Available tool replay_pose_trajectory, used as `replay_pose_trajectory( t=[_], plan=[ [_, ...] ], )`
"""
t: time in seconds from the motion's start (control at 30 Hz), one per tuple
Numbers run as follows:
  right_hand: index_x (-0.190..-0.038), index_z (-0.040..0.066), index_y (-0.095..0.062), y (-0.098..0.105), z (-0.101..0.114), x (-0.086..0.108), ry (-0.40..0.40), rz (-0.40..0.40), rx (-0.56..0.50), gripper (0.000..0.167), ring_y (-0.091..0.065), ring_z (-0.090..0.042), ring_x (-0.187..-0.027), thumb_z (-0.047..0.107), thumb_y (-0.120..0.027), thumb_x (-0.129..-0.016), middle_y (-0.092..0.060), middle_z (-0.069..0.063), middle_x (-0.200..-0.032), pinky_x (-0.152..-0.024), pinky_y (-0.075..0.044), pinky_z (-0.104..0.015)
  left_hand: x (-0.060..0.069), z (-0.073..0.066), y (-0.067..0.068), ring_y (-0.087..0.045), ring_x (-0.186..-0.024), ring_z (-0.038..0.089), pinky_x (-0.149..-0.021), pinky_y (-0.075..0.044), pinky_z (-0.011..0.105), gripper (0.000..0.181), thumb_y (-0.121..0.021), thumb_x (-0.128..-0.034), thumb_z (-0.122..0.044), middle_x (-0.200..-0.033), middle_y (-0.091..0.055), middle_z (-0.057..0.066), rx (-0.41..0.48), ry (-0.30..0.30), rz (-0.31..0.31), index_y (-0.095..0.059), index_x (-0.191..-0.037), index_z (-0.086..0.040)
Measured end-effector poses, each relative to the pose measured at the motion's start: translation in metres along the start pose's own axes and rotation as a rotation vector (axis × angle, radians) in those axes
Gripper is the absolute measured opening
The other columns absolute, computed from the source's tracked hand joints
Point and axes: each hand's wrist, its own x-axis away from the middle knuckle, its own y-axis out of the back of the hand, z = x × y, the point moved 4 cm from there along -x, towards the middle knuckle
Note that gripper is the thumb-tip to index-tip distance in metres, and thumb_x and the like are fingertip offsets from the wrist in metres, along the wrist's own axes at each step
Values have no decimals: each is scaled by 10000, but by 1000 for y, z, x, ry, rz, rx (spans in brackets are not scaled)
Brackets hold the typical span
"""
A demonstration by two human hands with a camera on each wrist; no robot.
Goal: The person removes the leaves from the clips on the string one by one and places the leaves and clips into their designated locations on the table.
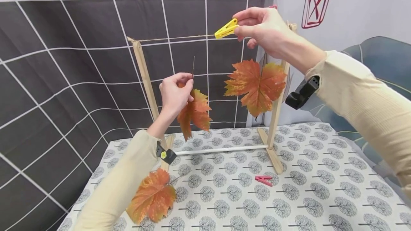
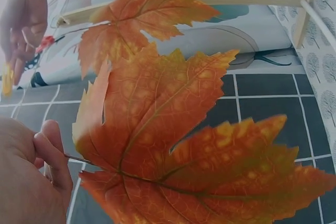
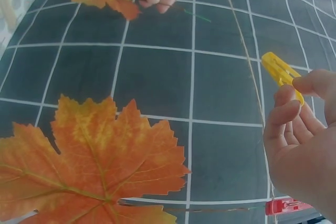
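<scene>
My right hand (image 1: 268,29) pinches a yellow clothespin (image 1: 226,29) between thumb and fingers. In the head view its tip overlaps the twine (image 1: 173,38); in the right wrist view it appears just beside it. Lower and to the left, my left hand (image 1: 174,92) holds an orange maple leaf (image 2: 157,135) by its thin stem, which points up. Another orange leaf (image 1: 258,85) hangs below my right hand, its stem held to the twine by a red clothespin (image 3: 287,206).
The wooden frame (image 1: 146,74) carries the twine between two posts, with a white bar (image 1: 221,149) low down. On the tree-print tablecloth (image 1: 308,195) lie a third leaf (image 1: 152,197) and a pink-red clothespin (image 1: 264,180). A dark grid cloth (image 1: 80,117) hangs behind.
</scene>
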Motion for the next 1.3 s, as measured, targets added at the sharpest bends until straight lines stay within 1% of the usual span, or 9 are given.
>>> replay_pose_trajectory(
  t=[0.17,0.4,0.53,0.7,0.83,0.97,1.03,1.17,1.3],
  plan=[
    [-1240,57,-607,1,-6,5,-25,5,-47,333,-616,-180,-800,44,-707,-922,-675,-87,-1113,-497,-468,-195,8,7,5,-600,-420,115,-387,-446,184,160,-670,-929,-62,-832,-692,76,-30,6,1,-766,-1056,-42],
    [-1226,41,-603,3,-14,12,-46,20,-84,318,-621,-169,-779,13,-693,-923,-688,-77,-1071,-491,-463,-199,17,13,11,-577,-396,91,-373,-400,162,162,-672,-920,-50,-827,-711,89,-43,-8,0,-769,-1048,-30],
    [-1239,48,-600,5,-17,15,-59,21,-63,329,-631,-165,-792,32,-699,-925,-686,-72,-1092,-506,-478,-199,21,17,14,-557,-386,81,-381,-403,158,163,-674,-917,-28,-812,-698,110,-26,-3,2,-764,-1051,-7],
    [-1251,57,-601,9,-22,19,-66,21,-27,336,-641,-154,-804,56,-701,-931,-694,-55,-1100,-531,-498,-211,27,24,16,-544,-380,89,-379,-402,161,169,-670,-915,-8,-811,-678,129,0,29,18,-756,-1059,14],
    [-1261,71,-599,13,-27,23,-72,20,8,339,-638,-153,-821,88,-701,-938,-690,-59,-1118,-550,-499,-208,31,29,18,-541,-379,94,-372,-402,163,175,-667,-912,-3,-813,-673,132,4,41,34,-754,-1063,16],
    [-1263,80,-593,15,-30,27,-82,26,-2,343,-629,-161,-825,102,-703,-939,-681,-67,-1135,-541,-488,-199,34,32,21,-544,-381,87,-366,-391,160,185,-664,-912,-4,-818,-672,131,-9,52,45,-753,-1074,13],
    [-1263,76,-591,16,-31,28,-86,30,-21,344,-629,-162,-815,94,-702,-938,-686,-62,-1129,-530,-481,-198,36,33,23,-549,-382,80,-365,-382,156,184,-669,-913,-15,-812,-675,123,-39,54,40,-760,-1072,-4],
    [-1259,56,-592,18,-34,31,-91,28,-60,345,-625,-156,-799,65,-703,-932,-699,-56,-1100,-508,-466,-193,40,35,26,-554,-382,75,-366,-378,154,182,-678,-910,-28,-812,-691,103,-79,50,33,-769,-1067,-20],
    [-1254,54,-593,21,-38,34,-96,30,-82,346,-620,-160,-783,61,-708,-928,-702,-63,-1084,-500,-458,-193,44,37,28,-552,-381,75,-366,-381,155,185,-680,-904,-21,-811,-700,107,-94,47,45,-770,-1066,-16]
  ],
)
